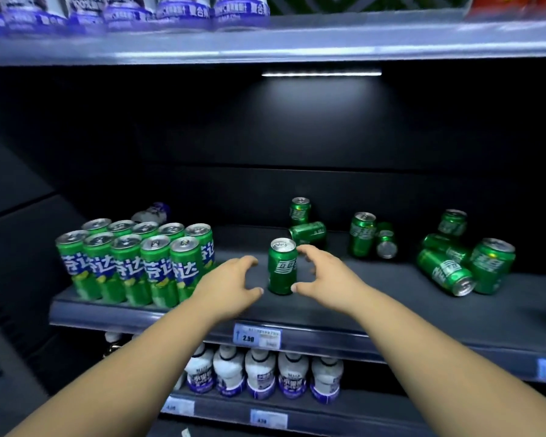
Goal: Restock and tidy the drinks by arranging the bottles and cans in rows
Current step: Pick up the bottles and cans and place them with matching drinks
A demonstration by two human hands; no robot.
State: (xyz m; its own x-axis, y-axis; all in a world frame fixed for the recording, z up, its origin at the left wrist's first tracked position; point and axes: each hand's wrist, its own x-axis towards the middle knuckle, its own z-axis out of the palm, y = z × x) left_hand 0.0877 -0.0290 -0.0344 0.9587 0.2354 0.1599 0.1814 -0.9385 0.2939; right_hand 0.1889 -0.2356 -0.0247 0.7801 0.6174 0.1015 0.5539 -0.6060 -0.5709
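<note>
Dark-backed store shelving, lit by an LED strip (321, 73) under the upper tier. Middle shelf (375, 313), grey deck, price tag (257, 335) on its front rail reading 2.50.

Left end: tall green cans (133, 263) upright in two tidy rows of five. A white bottle (152, 212) lies on its side behind them.

Centre front: one short green can (282, 266), upright, standing alone between both hands.

Left hand (234, 285): fingers loosely curved and spread, holding nothing, thumb tip just short of the can's left side.

Right hand (325, 279): cupped about the can's right side, thumb tip at its lower edge, fingertips near the top rim. Motion blur here; cannot tell whether it actually grips.

Behind the centre can: one short can upright (300, 211), one on its side (308, 233) in front of it. Further right: an upright can (362, 234) with a tipped can (386, 241) beside it.

Right end: loose cluster of short cans (464, 263), some upright, some lying down, touching one another.

Lower tier: white bottles with purple labels (262, 373) in a row.
</note>
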